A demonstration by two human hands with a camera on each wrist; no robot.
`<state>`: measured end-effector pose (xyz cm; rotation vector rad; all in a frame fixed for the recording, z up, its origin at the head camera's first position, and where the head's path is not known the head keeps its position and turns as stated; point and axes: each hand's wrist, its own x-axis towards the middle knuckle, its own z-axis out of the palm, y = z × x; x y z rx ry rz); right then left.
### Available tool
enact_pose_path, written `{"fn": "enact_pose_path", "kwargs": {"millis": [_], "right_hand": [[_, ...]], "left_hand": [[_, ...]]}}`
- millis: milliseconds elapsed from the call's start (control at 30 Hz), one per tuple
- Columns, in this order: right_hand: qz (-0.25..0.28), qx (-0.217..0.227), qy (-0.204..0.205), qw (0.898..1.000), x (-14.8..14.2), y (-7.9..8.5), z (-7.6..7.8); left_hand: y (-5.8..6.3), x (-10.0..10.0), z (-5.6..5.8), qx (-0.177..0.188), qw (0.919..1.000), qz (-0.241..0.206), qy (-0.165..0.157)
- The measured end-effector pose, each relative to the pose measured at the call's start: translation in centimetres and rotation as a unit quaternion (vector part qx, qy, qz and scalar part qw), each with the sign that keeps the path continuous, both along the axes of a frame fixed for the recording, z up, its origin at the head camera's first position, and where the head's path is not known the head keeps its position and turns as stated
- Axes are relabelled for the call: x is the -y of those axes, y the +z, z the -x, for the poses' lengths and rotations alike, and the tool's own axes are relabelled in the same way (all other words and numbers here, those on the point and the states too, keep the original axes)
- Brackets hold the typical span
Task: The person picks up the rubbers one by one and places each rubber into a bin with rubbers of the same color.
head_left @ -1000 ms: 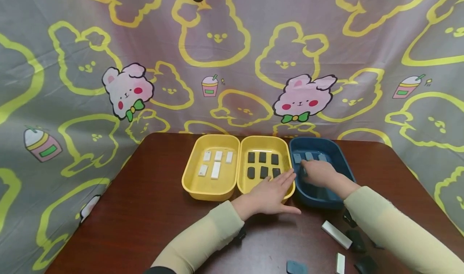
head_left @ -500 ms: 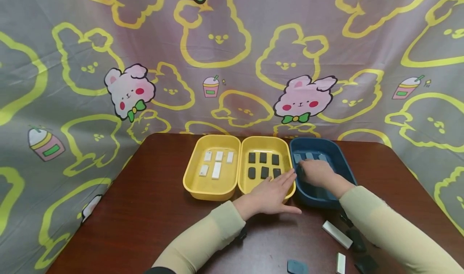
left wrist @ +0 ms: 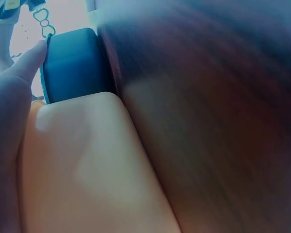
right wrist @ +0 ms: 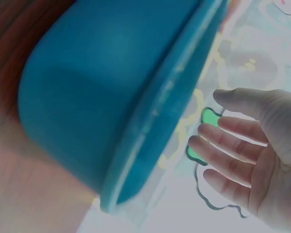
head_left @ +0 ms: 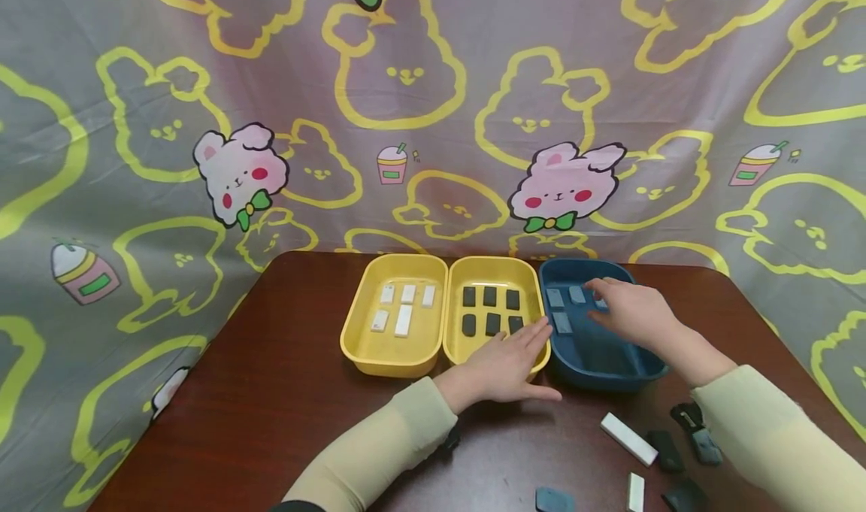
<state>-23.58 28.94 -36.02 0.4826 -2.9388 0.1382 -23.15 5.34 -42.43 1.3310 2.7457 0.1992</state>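
Observation:
My left hand (head_left: pixel 504 360) rests with straight fingers on the front right rim of the middle yellow bin (head_left: pixel 463 351). That bin holds two rows of small black rectangular pieces (head_left: pixel 492 323). Above the blue bin (head_left: pixel 595 365), my right hand (head_left: pixel 636 313) hangs with loosely bent fingers and nothing between them; in the right wrist view the palm (right wrist: pixel 276 160) shows bare. Inside the blue bin lie a back row of flat blue-grey pieces (head_left: pixel 576 295), partly hidden by my fingers, and one blue-grey piece (head_left: pixel 562 322) in front at the left.
The left yellow bin (head_left: pixel 386 355) holds several white pieces (head_left: pixel 403 320). On the table before the blue bin lie a long white bar (head_left: pixel 628 438), a short white piece (head_left: pixel 635 492), dark pieces (head_left: pixel 666 450) and a blue-grey piece (head_left: pixel 554 499). A patterned curtain (head_left: pixel 433 219) hangs behind.
My right hand has let go of the blue-grey piece at the front left of the blue bin and has drawn off to the right. My left hand stays where it was.

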Motion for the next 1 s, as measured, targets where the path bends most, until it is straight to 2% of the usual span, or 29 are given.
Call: {"fn": "enact_pose_path", "kwargs": {"millis": [133,267,500,633,733,833,1000], "right_hand": [[0.006,0.007,0.008,1.000,-0.4,1.0,-1.8],[0.032,0.022,0.036,0.999,-0.5,1.1,-4.0],[0.075,0.020,0.100,0.992,0.2,0.2,-8.8],[0.101,0.033,0.139,0.985,0.9,-0.8,-10.8],[0.108,0.049,0.176,0.977,1.5,-1.6,-11.8],[0.099,0.091,0.218,0.967,2.3,-2.6,-12.2],[0.107,0.194,0.273,0.936,3.9,-4.1,-12.8]], "left_hand": [[0.0,0.1,0.0,-0.007,1.0000,-0.001,0.000],[0.1,0.2,-0.1,-0.014,0.9999,0.003,-0.001],[0.1,0.1,-0.2,-0.032,0.9993,0.020,0.001],[0.1,0.0,-0.3,-0.042,0.9987,0.028,0.003],[0.2,0.1,-0.4,-0.043,0.9986,0.032,0.004],[0.2,0.1,-0.4,-0.040,0.9985,0.036,0.005],[0.3,0.0,-0.5,-0.040,0.9986,0.035,0.005]]}}
